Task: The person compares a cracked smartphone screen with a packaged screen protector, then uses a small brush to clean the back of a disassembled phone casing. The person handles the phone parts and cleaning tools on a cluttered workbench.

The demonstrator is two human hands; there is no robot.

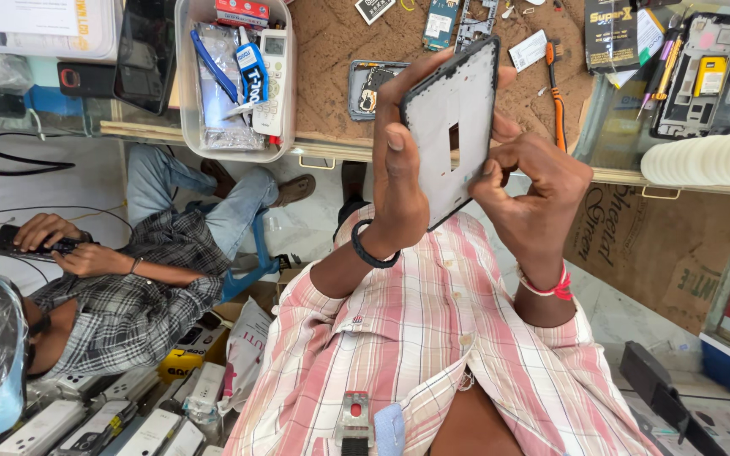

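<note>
While the left hand (399,190) grips one long edge of the upright phone frame (449,127), the right hand (530,181) pinches the opposite edge.

A brown, fibrous-topped counter (331,42) carries loose phone parts — a blue-green circuit board (442,21) near its far edge and a grey phone frame with exposed insides (368,88) near its front edge. An orange-handled screwdriver (556,97) lies toward the counter's right side. At the counter's left end stands a clear plastic tub (186,101) holding a white remote control (272,80) and blue-handled tools (213,72). Further right, a black phone chassis with a yellow part inside (701,76) rests on glass. Below the counter's front edge, a person in a grey checked shirt (128,312) sits beside a blue plastic stool (255,262) — white phone boxes (86,426) lie on the floor.
</note>
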